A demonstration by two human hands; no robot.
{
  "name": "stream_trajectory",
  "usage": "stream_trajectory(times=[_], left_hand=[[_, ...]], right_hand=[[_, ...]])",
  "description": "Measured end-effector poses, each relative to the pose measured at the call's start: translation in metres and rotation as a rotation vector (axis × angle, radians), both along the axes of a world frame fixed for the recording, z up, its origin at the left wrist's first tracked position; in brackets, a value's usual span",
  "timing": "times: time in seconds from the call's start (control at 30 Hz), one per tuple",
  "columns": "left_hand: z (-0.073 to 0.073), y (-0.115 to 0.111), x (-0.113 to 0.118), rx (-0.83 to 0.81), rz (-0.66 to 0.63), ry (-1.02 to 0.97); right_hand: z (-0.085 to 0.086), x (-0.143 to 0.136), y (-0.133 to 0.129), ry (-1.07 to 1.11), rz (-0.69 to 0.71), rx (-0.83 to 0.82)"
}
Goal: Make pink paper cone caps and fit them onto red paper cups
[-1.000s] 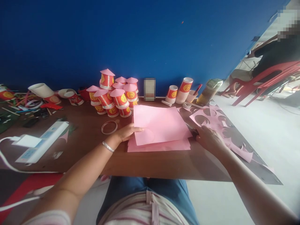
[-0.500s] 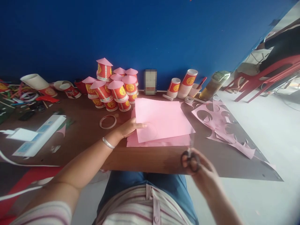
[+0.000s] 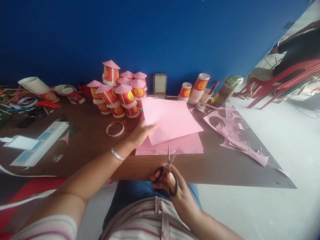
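My left hand (image 3: 143,132) pinches the left edge of a pink sheet of paper (image 3: 172,116), thumb on top. The sheet is lifted and tilted above more pink paper (image 3: 185,146) lying on the table. A faint curved line shows on it close to my thumb. In my right hand (image 3: 178,190) is a pair of scissors (image 3: 169,168) with black handles, my thumb and fingers through the loops. Their blades are spread and point away from me, just below the lifted sheet's lower edge.
Red paper cups with pink cone tops (image 3: 120,95) stand stacked at the back. Pink cut-out scraps (image 3: 235,133) cover the table's right side. A white power strip (image 3: 41,143) and a tape ring (image 3: 115,128) lie left. Upright cups (image 3: 199,88) and a bottle (image 3: 226,90) stand back right.
My right hand has brought the scissors leftward to the front of the paper, with their blades now spread. My left hand has raised and turned the sheet slightly.
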State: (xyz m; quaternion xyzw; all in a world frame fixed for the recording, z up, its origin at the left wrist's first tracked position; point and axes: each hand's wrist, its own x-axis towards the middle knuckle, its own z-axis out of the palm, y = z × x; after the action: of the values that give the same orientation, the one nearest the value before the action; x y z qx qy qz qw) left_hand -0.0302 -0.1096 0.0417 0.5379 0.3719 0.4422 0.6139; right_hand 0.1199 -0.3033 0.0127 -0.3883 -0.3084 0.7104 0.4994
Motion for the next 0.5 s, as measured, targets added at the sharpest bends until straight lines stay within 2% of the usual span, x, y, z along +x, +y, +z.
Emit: stream_trajectory(times=[0.23,0.33,0.5], left_hand=[[0.012,-0.008,-0.001,0.113,0.017,0.151],[0.014,-0.007,-0.001,0.123,0.014,0.109],[0.007,0.0,-0.004,0.031,-0.022,-0.032]], right_hand=[[0.008,-0.024,0.035,-0.042,-0.067,0.012],[0.012,-0.019,0.045,-0.085,-0.074,0.017],[0.019,-0.004,0.057,-0.214,0.051,0.032]])
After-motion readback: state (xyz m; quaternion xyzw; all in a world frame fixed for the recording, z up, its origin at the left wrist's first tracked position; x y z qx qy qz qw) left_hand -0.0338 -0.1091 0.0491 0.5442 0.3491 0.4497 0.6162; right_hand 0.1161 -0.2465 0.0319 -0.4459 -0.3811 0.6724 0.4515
